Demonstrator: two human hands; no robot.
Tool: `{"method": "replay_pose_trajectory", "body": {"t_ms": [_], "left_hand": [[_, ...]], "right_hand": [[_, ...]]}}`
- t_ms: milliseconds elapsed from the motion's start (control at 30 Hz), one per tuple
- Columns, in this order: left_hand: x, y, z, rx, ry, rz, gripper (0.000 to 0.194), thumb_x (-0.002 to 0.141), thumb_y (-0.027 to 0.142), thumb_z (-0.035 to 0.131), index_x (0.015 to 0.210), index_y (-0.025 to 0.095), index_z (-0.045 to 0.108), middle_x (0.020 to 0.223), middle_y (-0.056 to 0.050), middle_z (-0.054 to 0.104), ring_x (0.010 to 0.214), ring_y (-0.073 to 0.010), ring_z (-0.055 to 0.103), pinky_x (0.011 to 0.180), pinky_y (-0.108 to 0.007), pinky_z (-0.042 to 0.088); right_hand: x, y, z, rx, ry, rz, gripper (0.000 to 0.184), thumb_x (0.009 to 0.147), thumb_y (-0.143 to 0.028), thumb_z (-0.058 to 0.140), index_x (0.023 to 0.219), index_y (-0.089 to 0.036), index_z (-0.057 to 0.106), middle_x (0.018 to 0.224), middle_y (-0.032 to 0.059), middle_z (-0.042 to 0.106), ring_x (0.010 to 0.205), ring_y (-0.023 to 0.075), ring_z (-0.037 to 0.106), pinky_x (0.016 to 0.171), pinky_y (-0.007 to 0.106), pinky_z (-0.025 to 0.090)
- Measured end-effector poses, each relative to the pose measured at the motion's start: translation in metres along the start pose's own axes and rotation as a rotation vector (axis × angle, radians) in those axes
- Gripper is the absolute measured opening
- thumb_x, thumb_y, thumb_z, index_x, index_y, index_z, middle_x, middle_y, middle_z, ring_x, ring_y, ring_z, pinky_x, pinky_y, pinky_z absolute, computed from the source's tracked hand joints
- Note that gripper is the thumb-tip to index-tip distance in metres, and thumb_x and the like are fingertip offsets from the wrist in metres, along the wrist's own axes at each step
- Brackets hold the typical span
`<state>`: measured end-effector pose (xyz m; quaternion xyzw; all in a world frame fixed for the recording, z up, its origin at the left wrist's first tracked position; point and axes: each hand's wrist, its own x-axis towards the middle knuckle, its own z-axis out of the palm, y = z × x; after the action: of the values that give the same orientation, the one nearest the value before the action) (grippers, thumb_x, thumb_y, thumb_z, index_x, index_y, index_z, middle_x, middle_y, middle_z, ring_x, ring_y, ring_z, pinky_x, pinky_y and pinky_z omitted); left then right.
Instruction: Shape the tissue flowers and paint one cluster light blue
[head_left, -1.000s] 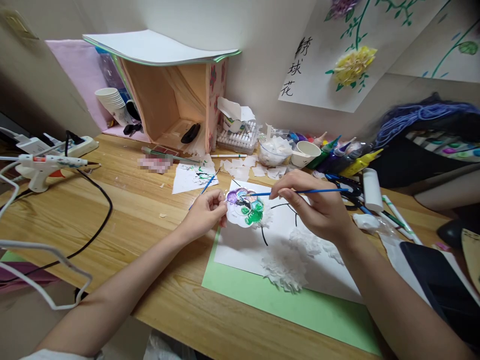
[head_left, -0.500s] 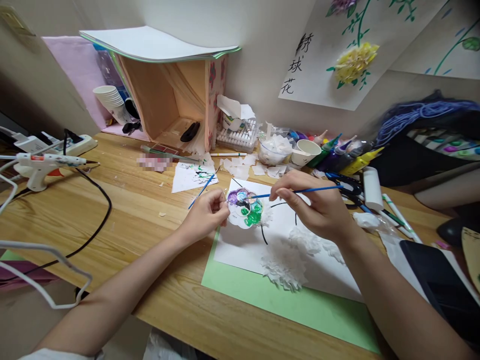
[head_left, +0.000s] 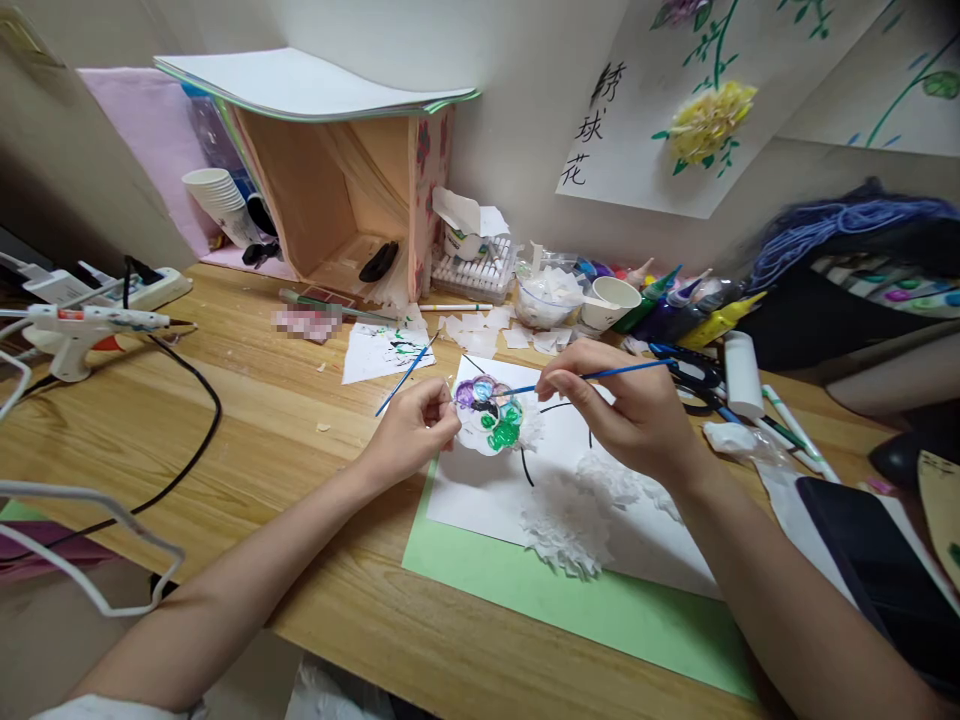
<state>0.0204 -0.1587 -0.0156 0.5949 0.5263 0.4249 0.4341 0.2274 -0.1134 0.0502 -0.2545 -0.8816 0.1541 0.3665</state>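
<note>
Mid-frame, the left hand (head_left: 420, 425) pinches a scalloped white palette (head_left: 472, 437) daubed purple, blue, black and green; the right hand (head_left: 616, 408) grips a blue paintbrush (head_left: 634, 368), its tail farther left than a second ago. Both hands partly hide a white sheet (head_left: 476, 495); paint bottles (head_left: 722, 322) lie beyond, right of centre.

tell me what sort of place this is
Probably a desk used for crafts, judging by the paint palette in the left hand, the glue gun and the flower picture on the wall.
</note>
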Motion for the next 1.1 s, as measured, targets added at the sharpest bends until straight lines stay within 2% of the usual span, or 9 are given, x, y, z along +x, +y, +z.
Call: {"method": "replay_pose_trajectory", "body": {"t_ms": [167,300,433,567,700,833,967,1100], "left_hand": [[0.0002,-0.0008,0.0,-0.023,-0.006,0.009,0.015,0.072,0.011,0.047,0.063,0.02,0.038,0.053,0.007,0.044,0.045,-0.0076,0.05,0.044,-0.018,0.037],[0.0,-0.0025,0.0001,-0.016,-0.006,0.007,0.014,0.072,0.01,0.046,0.065,0.02,0.039,0.052,0.008,0.044,0.045,-0.0078,0.051,0.044,-0.018,0.038],[0.0001,-0.0028,0.0001,0.002,-0.011,0.018,0.015,0.073,0.01,0.046,0.064,0.02,0.038,0.053,0.008,0.044,0.045,-0.0073,0.051,0.043,-0.018,0.037],[0.0004,-0.0033,0.0003,-0.001,-0.009,0.019,0.015,0.073,0.01,0.046,0.064,0.02,0.038,0.052,0.008,0.044,0.044,-0.0071,0.051,0.043,-0.018,0.037],[0.0004,-0.0031,0.0006,-0.002,-0.007,0.017,0.015,0.072,0.011,0.047,0.063,0.02,0.038,0.052,0.008,0.044,0.044,-0.007,0.051,0.043,-0.017,0.037],[0.0005,-0.0033,0.0012,-0.016,0.004,0.009,0.014,0.071,0.011,0.048,0.063,0.02,0.039,0.051,0.008,0.044,0.043,-0.007,0.05,0.043,-0.017,0.037],[0.0006,-0.0048,0.0016,-0.015,-0.006,0.006,0.014,0.072,0.011,0.047,0.064,0.02,0.039,0.051,0.008,0.044,0.043,-0.0076,0.051,0.042,-0.018,0.037],[0.001,-0.0058,0.0013,-0.006,-0.008,0.012,0.015,0.071,0.01,0.047,0.065,0.02,0.039,0.051,0.008,0.045,0.044,-0.008,0.051,0.043,-0.018,0.037]], "right_hand": [[-0.0003,-0.0006,0.0014,-0.024,0.06,0.003,0.013,0.087,-0.019,0.047,0.079,-0.018,0.058,0.072,0.0042,0.063,0.069,0.0141,0.056,0.064,0.028,0.043],[-0.0009,-0.0008,0.0008,0.031,-0.018,0.03,0.016,0.088,-0.02,0.046,0.077,-0.018,0.058,0.071,0.0033,0.063,0.067,0.0127,0.057,0.062,0.026,0.044],[-0.0008,0.0003,-0.0004,-0.015,0.038,0.069,0.017,0.088,-0.021,0.047,0.075,-0.018,0.057,0.07,0.0027,0.062,0.066,0.0128,0.057,0.061,0.026,0.043],[0.0001,0.0011,-0.0008,0.01,-0.014,0.034,0.015,0.087,-0.02,0.047,0.077,-0.018,0.058,0.071,0.0029,0.062,0.067,0.0129,0.057,0.061,0.026,0.043],[-0.0002,0.0014,-0.0013,-0.031,0.035,0.057,0.015,0.087,-0.021,0.048,0.077,-0.019,0.058,0.072,0.0037,0.062,0.069,0.0142,0.057,0.063,0.028,0.043],[-0.0007,-0.0004,-0.002,0.011,-0.027,0.019,0.013,0.087,-0.021,0.048,0.081,-0.018,0.059,0.075,0.0046,0.063,0.072,0.0145,0.058,0.064,0.028,0.044],[0.0005,-0.0028,-0.0033,-0.001,0.0,0.033,0.016,0.088,-0.022,0.046,0.078,-0.019,0.059,0.073,0.0041,0.063,0.069,0.0141,0.058,0.063,0.027,0.043],[0.0021,-0.003,-0.0039,0.007,-0.037,0.016,0.017,0.088,-0.023,0.046,0.077,-0.019,0.058,0.07,0.0038,0.062,0.067,0.0138,0.057,0.061,0.027,0.043]]}}
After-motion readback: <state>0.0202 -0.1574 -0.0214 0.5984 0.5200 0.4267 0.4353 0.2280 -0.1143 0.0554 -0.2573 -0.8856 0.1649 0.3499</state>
